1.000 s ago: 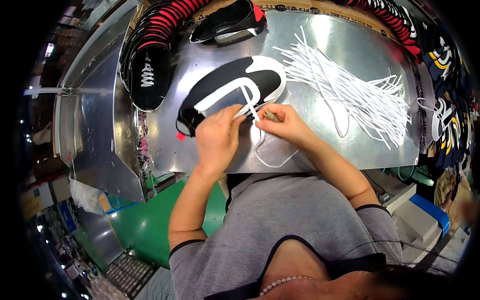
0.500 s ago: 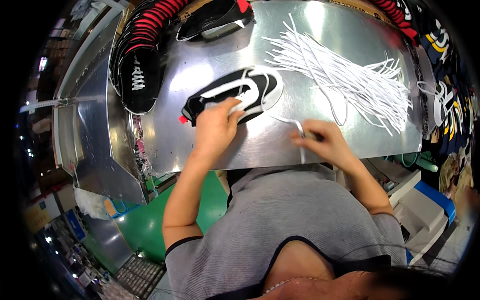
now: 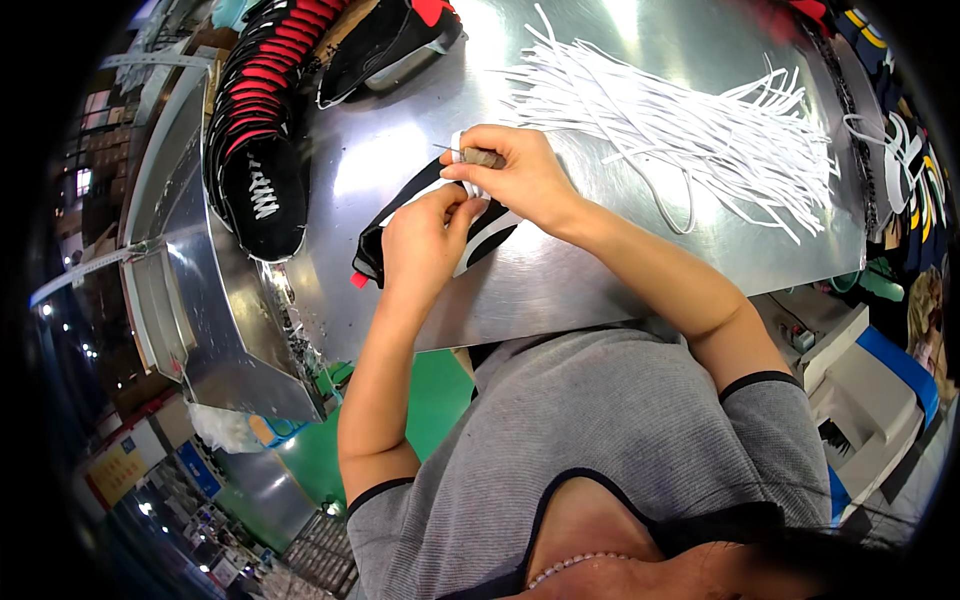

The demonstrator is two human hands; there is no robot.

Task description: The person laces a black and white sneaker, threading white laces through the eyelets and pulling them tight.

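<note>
A black shoe upper (image 3: pixel 488 238) with white trim and a red tab lies on the metal table in front of me, partly hidden by my hands. My left hand (image 3: pixel 425 245) is closed on it, fingertips pinched at the lacing area. Just above, my right hand (image 3: pixel 530 175) grips a small hook-like tool (image 3: pixel 484 158) with a brown handle; its thin metal shaft points left over the upper. A white lace (image 3: pixel 457 145) stands up beside the shaft. Whether the tool passes through an eyelet is hidden by my fingers.
A heap of white laces (image 3: pixel 700 130) lies at the right of the table. Nested black-and-red shoe uppers (image 3: pixel 262 200) line the left edge, and another upper (image 3: pixel 390 45) sits at the back. Laced uppers (image 3: pixel 905 160) hang beyond the right edge.
My right hand has moved left from the near right of the table to the upper, keeping the tool. My left hand stays on the upper. The whole view has shifted slightly.
</note>
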